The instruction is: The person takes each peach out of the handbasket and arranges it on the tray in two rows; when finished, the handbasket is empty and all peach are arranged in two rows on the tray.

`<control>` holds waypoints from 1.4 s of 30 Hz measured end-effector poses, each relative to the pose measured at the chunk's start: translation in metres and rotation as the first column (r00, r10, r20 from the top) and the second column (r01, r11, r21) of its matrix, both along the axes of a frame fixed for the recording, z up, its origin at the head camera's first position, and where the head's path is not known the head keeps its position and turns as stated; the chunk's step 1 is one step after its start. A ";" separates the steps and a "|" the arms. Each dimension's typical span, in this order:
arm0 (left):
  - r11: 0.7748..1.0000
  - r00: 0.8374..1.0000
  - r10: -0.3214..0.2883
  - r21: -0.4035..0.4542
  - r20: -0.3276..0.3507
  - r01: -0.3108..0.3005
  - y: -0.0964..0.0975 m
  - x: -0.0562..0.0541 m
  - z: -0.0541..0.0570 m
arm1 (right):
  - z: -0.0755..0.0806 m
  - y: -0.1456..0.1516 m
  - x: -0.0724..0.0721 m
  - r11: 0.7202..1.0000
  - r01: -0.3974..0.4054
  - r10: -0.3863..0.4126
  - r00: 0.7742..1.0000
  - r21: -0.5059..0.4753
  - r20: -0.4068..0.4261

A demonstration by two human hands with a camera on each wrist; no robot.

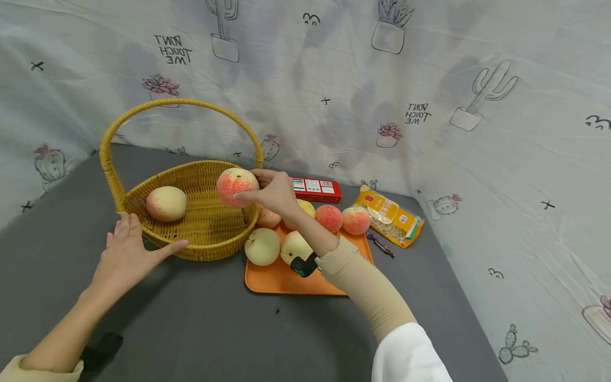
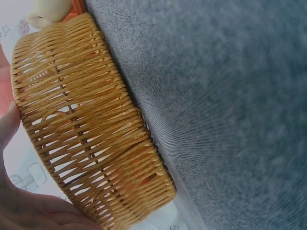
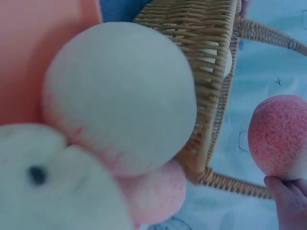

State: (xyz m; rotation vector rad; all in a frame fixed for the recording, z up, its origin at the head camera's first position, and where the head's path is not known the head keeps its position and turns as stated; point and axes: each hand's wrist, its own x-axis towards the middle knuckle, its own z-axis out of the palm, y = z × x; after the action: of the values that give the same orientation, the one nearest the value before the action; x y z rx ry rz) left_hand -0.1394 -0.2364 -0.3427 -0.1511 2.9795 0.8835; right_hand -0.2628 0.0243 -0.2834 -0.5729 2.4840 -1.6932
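My right hand (image 1: 276,193) pinches a red-and-cream peach (image 1: 233,185) between thumb and fingers, over the right side of a yellow wicker basket (image 1: 210,252). In the right wrist view the held peach (image 3: 280,132) is beside the basket's handle. Another pale peach (image 1: 167,203) lies inside the basket at its left. My left hand (image 1: 125,257) rests against the basket's near left rim, thumb spread wide and fingers extended. In the left wrist view, the thumb (image 2: 8,125) touches the rim of the woven wall (image 2: 91,115).
An orange tray (image 1: 291,285) right of the basket bears several peaches (image 1: 262,246). Behind it lies a red box (image 1: 324,190). Farther right are a yellow food packet (image 1: 389,215) and a purple wrapped candy (image 1: 380,245). A patterned cloth (image 1: 329,79) hangs behind the grey table (image 1: 215,329).
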 end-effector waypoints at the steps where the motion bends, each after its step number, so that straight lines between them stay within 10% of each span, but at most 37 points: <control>1: 1.000 1.000 -0.001 0.001 0.002 0.001 -0.001 0.000 0.000 | 0.000 0.004 0.001 1.000 -0.004 0.004 1.000 -0.023 0.011; 23: 1.000 1.000 0.014 0.007 -0.008 -0.014 -0.006 0.000 -0.006 | -0.022 0.101 0.027 0.973 0.164 -0.142 0.980 -0.159 0.140; 42: 1.000 1.000 0.000 0.003 -0.024 0.000 -0.003 -0.001 -0.007 | -0.046 0.175 0.047 0.968 0.239 -0.218 0.951 -0.076 0.217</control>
State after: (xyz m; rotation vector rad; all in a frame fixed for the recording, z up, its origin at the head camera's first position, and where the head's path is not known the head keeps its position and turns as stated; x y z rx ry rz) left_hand -0.1402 -0.2391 -0.3498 -0.1410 2.9996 0.8959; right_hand -0.2160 0.1989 -0.3294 -0.1067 2.4032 -1.8588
